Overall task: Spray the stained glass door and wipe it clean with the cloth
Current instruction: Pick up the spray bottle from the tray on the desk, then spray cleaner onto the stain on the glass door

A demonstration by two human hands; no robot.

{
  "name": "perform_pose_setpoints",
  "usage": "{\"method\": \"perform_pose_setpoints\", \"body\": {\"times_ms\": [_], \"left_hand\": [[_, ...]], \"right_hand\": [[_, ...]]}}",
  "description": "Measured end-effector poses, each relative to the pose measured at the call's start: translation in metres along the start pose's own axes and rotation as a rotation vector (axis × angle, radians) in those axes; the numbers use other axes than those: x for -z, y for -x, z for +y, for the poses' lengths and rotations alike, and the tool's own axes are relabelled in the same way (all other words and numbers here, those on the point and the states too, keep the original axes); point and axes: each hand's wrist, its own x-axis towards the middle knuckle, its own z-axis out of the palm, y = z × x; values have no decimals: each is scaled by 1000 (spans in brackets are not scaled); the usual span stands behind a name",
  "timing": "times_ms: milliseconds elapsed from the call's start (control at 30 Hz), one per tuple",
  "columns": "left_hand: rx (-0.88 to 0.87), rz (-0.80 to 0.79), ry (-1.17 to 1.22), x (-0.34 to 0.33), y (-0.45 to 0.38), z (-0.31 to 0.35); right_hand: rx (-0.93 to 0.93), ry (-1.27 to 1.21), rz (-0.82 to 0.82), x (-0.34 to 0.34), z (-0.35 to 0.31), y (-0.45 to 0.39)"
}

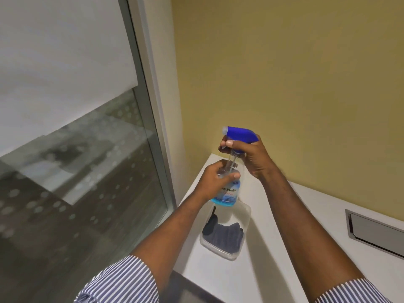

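Over on the left stands the glass door (76, 160), dotted and smeared. Beside it the left hand (215, 180) grips the clear body of the spray bottle (228, 189), held above a clear tray (246, 217) holding the grey cloth (225, 237), while the right hand (244, 154) curls round its blue trigger head (239, 134).

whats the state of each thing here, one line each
spray bottle: upright, lifted above the tray, little blue liquid left
left hand: grips the bottle's body
right hand: grips the blue spray head
cloth: crumpled in the clear tray
glass door: spotted
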Motion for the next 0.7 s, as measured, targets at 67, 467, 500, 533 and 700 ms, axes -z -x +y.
{"method": "perform_pose_setpoints", "body": {"times_ms": [67,467,500,533,700], "left_hand": [[-10,-5,3,18,16,16],[-25,11,-15,125,168,63],[-36,37,-13,133,183,64],[-56,66,-6,141,198,66],[-133,268,-1,182,271,68]], "right_hand": [[15,34,-58,-21,-17,7],[-10,80,-382,-176,-73,83],[2,70,-401,-191,-74,91],[14,53,-417,-206,-75,98],[46,20,-500,-282,-88,136]]}}
